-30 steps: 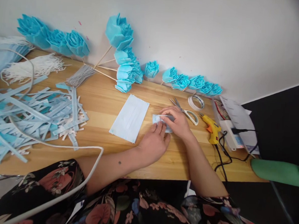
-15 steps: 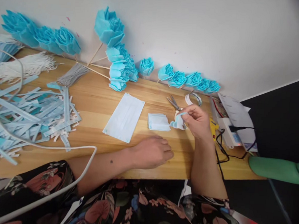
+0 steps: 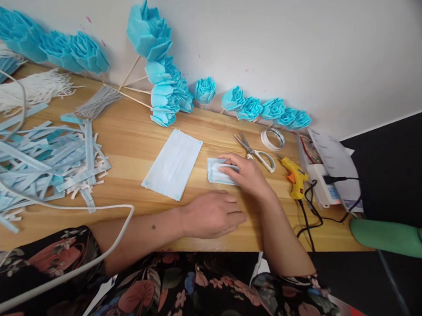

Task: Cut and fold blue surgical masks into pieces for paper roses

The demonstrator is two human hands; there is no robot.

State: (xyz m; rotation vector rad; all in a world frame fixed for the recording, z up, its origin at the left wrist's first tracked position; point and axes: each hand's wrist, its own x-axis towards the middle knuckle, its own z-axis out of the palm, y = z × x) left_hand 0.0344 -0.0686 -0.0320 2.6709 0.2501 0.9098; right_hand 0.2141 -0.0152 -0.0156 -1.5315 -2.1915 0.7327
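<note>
Palm down on the wooden table, my left hand [image 3: 214,215] rests with its fingers loosely bent and slightly apart, holding nothing. Beyond it lies a small stack of pale blue rectangular pieces of face-mask fabric [image 3: 213,176]. My right hand [image 3: 245,174] lies over the right part of this stack, thumb and forefinger stretched apart across the top pieces; its other fingers are partly hidden. A flat pale blue face mask [image 3: 174,165] without ear loops lies to the left of the stack. White-handled scissors [image 3: 256,152] lie partly open just behind my right hand.
A yellow glue gun [image 3: 294,177] with a black cord, a tape roll [image 3: 272,139] and a power strip [image 3: 323,185] are on the right. Cut blue strips [image 3: 40,160] are heaped at left. Blue fabric flowers [image 3: 149,31] line the wall. A white cable [image 3: 85,206] crosses my left arm.
My right hand has moved left and down from beside the scissors onto the stack. The crumpled pale blue piece it pinched no longer shows crumpled. My left hand stays in place.
</note>
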